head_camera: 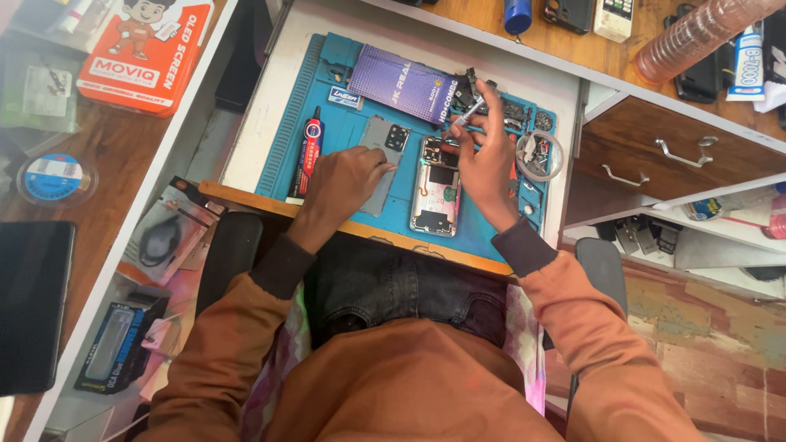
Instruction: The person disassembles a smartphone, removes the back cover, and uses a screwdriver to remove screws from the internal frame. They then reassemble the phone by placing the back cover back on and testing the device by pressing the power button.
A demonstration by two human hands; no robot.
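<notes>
My left hand (348, 182) rests flat on a grey phone back cover (383, 143) lying on a blue work mat (327, 74). My right hand (485, 155) holds a slim silver tool (467, 112), its tip raised above the mat. Just left of that hand lies an opened phone (435, 192) with its inner parts showing. A black and red glue tube (309, 155) lies to the left of my left hand.
A purple flat package (401, 82) lies at the mat's far side, small dark parts (512, 110) and a clear round dish (540, 155) to the right. Wooden drawers (663, 147) stand right; an orange box (147, 49) and a dark tablet (33, 303) sit left.
</notes>
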